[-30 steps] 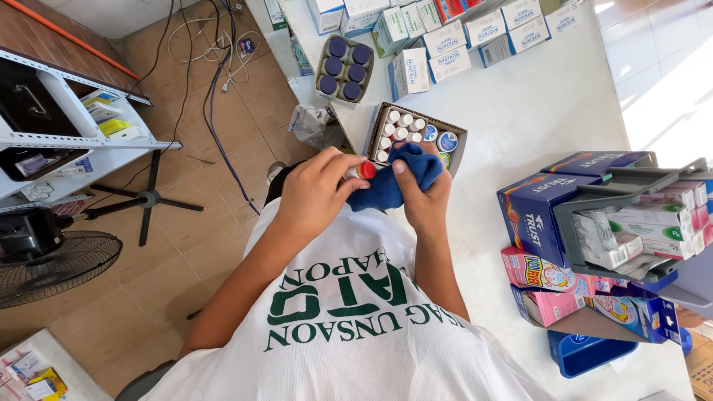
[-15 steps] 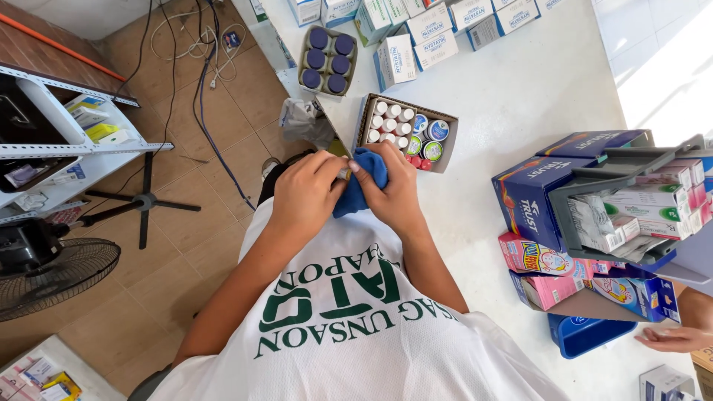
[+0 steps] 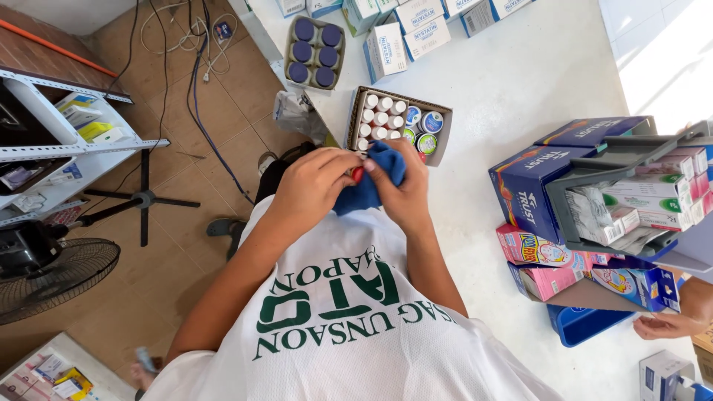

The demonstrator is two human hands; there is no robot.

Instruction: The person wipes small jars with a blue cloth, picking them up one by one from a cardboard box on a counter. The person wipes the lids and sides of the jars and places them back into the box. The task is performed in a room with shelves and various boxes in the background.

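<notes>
Left hand curled round a small item with a red cap; only the cap shows between the fingers, the body of it is hidden, so the kind cannot be told. Fingers narrow, closed on it. Right hand pinches a blue cloth against the same item, thumb and fingers folded in, cloth bunched and hanging below the palms. The two hands meet, touching, just over the near edge of the counter. Held so, one hand looks to steady the item while the other works the cloth over it.

Just beyond the hands, close to the counter's edge, an open carton with white-capped bottles packed upright in rows on its left and a few round tins on its right. Kept in easy reach of both hands, it seems.

Farther along the edge, a second tray with dark blue caps in two rows. White and blue boxes line the far edge.

At the right edge, a grey rack of flat packets, tilted toward the viewer, with blue cartons and pink boxes beside and under it. Another person's hand rests near the lower right corner, apart from the work.

On the floor to the left: a fan, cables, a white shelf.
</notes>
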